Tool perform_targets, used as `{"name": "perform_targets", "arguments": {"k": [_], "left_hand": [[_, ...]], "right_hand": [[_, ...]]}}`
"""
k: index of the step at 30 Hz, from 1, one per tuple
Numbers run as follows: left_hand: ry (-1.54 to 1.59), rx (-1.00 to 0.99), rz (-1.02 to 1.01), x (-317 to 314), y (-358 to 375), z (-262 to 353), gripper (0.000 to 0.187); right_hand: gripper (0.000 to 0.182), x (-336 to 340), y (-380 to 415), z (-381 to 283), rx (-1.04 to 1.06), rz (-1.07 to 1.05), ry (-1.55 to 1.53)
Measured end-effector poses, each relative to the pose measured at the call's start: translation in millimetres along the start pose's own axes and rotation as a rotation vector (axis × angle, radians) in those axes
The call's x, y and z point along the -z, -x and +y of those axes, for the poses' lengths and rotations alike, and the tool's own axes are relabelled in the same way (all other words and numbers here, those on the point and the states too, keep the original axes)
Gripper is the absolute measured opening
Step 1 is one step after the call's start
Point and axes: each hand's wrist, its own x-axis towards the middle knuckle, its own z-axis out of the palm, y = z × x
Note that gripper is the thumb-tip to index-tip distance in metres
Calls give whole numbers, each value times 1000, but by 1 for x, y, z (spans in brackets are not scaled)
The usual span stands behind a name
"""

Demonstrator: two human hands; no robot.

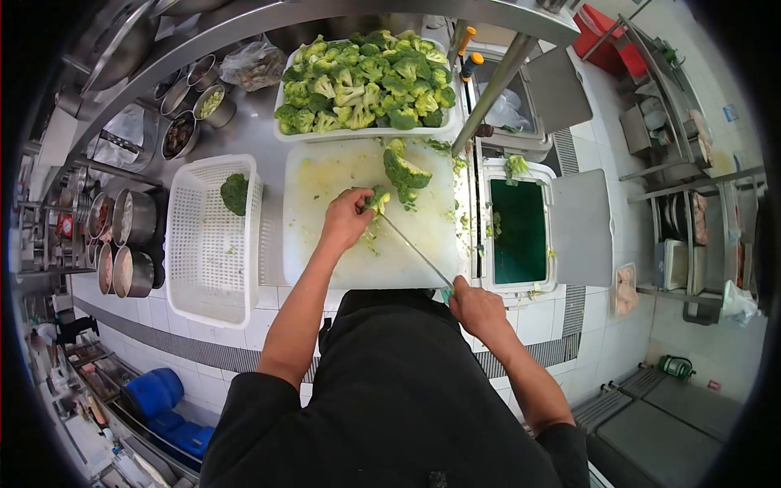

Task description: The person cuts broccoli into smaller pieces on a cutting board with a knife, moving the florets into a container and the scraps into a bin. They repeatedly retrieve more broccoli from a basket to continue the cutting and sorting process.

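Note:
On the white cutting board [325,256], my left hand [348,218] is closed on a small broccoli floret [377,200]. My right hand [477,306] grips the green handle of a knife [416,253], whose blade reaches up and left so that its tip end is at the floret. Just beyond lies a larger piece of broccoli [404,172], also on the board. Small green crumbs are scattered around it. Behind the board, a white tub [285,132] is heaped with cut broccoli florets [358,85].
To the left, a white perforated basket [207,244] holds one broccoli head [235,193]. On the right stands an open bin [521,232] with a dark green inside and scraps on its rim. A metal post [496,93] rises behind the board. Metal pots [134,272] stand far left.

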Motion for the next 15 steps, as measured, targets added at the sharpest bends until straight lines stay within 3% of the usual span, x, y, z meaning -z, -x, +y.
{"name": "perform_targets", "arguments": {"k": [10, 12, 15], "left_hand": [[-356, 126, -276, 63, -7, -3, 57], [-350, -158, -118, 54, -12, -7, 60], [-443, -307, -164, 30, -26, -9, 60]], "right_hand": [[32, 23, -9, 17, 38, -154, -57], [32, 31, 0, 20, 9, -176, -50], [31, 47, 18, 15, -32, -162, -68]]}}
